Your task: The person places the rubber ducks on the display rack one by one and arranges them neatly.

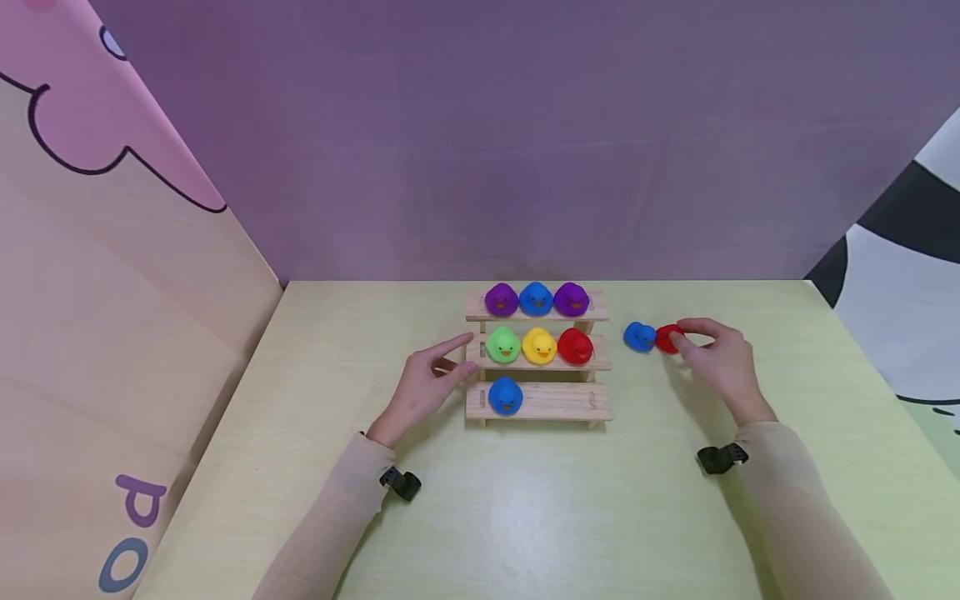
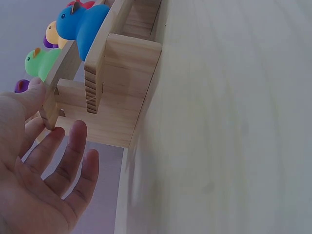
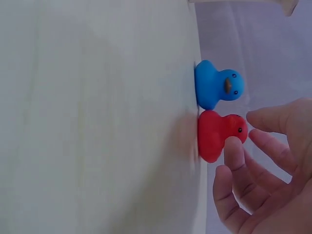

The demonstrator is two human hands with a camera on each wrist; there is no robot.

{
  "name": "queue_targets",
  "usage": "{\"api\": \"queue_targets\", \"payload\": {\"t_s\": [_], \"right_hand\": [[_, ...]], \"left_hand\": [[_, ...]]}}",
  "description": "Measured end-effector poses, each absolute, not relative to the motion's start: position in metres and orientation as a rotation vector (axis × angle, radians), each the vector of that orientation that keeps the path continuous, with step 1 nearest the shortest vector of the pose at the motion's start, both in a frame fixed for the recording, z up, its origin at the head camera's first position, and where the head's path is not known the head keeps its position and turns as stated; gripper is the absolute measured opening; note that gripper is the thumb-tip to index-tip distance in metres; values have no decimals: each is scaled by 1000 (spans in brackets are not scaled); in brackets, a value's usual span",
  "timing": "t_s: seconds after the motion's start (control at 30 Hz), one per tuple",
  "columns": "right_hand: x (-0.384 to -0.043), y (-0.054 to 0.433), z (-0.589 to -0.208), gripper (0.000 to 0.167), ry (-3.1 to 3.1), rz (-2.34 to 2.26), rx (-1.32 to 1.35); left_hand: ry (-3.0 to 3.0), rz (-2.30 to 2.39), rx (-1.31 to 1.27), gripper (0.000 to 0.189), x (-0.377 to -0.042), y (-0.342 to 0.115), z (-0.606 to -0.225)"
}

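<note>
A three-step wooden rack (image 1: pixel 558 402) bears several rubber ducks. My left hand (image 1: pixel 426 385) holds the left end of its middle step between thumb and index finger, the other fingers loosely spread in the left wrist view. Beside the rack on the right, my right hand (image 1: pixel 722 365) has its thumb and fingertips around the head of a red duck (image 3: pixel 214 136), which sits on the table. Against that one stands a blue duck (image 1: pixel 639 337). Alone on the lowest step, at its left, is another blue duck (image 1: pixel 506 396).
The middle step carries a green duck (image 1: pixel 503 345), a yellow duck (image 1: pixel 539 346) and a second red duck (image 1: pixel 575 346). On top are two purple ducks (image 1: pixel 502 300) with a blue duck (image 1: pixel 536 299) between. A purple backdrop (image 1: pixel 525 150) rises behind the pale table (image 1: pixel 570 517).
</note>
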State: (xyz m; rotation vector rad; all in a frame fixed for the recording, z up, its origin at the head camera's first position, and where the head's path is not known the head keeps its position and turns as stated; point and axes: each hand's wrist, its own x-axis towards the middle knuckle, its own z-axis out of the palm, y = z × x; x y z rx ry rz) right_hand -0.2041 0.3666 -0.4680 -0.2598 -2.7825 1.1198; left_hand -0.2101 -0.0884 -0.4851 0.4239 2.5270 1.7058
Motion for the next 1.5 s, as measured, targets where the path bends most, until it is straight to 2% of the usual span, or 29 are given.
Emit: {"api": "queue_targets", "payload": {"t_s": [1.17,1.5], "right_hand": [[-207,370,-470,52,-2788,1117,-301],[-197,366,-461,54,-2748,1127,-275]], "left_hand": [[2528,1716,443,51,-211,-88,-485],[2525,1716,424,50,-210,-88,-484]]}}
